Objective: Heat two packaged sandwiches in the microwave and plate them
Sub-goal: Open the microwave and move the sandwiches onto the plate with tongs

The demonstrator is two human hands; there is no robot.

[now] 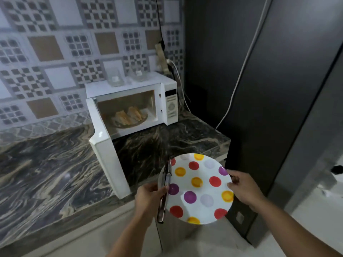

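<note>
Left hand [148, 198] is gripping a pair of metal tongs [165, 190], fingers curled round the handles, and is holding them against the left rim of the polka-dot plate [199, 188]. Right hand [243, 188] is pinching the plate's right rim, thumb lying on top. Both hands are carrying the plate in the air, just past the front edge of the desk [46, 164], tilted slightly toward the camera and bearing nothing.

Beyond the hands, at the back of the desk, the white microwave [130, 101] is standing with its door [104, 145] swung open toward the left hand. Inside, two sandwiches [130, 115] are sitting side by side on the glass turntable [130, 125]; whether they are wrapped cannot be told.

Two clear glass containers [126, 76] are resting on the microwave's top. To the right of the right hand a dark refrigerator [259, 80] is standing, a white cable [239, 75] running down its front. Patterned tiles [55, 52] are covering the wall behind.
</note>
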